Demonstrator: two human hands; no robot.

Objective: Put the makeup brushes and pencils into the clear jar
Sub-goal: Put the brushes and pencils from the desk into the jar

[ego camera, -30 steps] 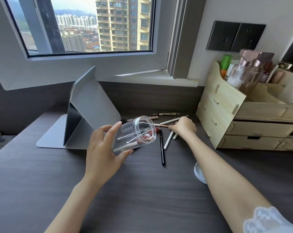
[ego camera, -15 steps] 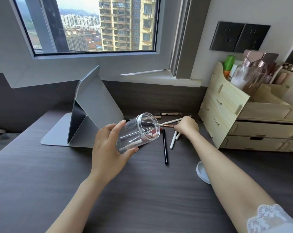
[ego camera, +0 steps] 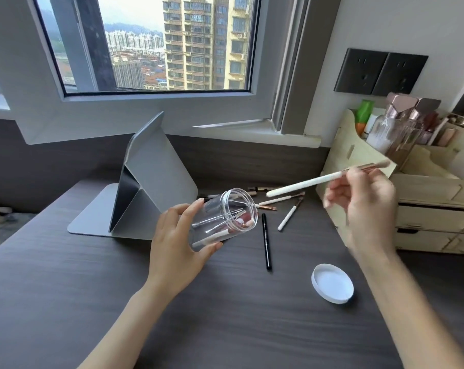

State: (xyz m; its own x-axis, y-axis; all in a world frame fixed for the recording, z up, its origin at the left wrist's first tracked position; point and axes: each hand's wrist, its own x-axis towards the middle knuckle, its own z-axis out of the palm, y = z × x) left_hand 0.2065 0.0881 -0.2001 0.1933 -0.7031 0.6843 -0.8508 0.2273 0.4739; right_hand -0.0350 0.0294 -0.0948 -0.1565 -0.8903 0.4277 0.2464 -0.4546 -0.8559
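Note:
My left hand (ego camera: 176,246) grips the clear jar (ego camera: 226,217), tilted with its open mouth facing right and up; several brushes lie inside it. My right hand (ego camera: 364,206), blurred, holds a white-handled makeup brush (ego camera: 310,182) in the air to the right of the jar, handle end pointing at the jar. On the desk behind the jar lie two more white brushes (ego camera: 289,215), a black pencil (ego camera: 266,241) and a few short pencils (ego camera: 257,189).
The jar's white lid (ego camera: 333,283) lies upside down on the dark desk at the right. A wooden drawer organiser (ego camera: 425,209) with bottles fills the right side. A grey folding stand (ego camera: 145,187) sits behind my left hand, under the window.
My right hand picked a white brush off the desk and lifted it up and to the right. The jar in my left hand stayed tilted in about the same place.

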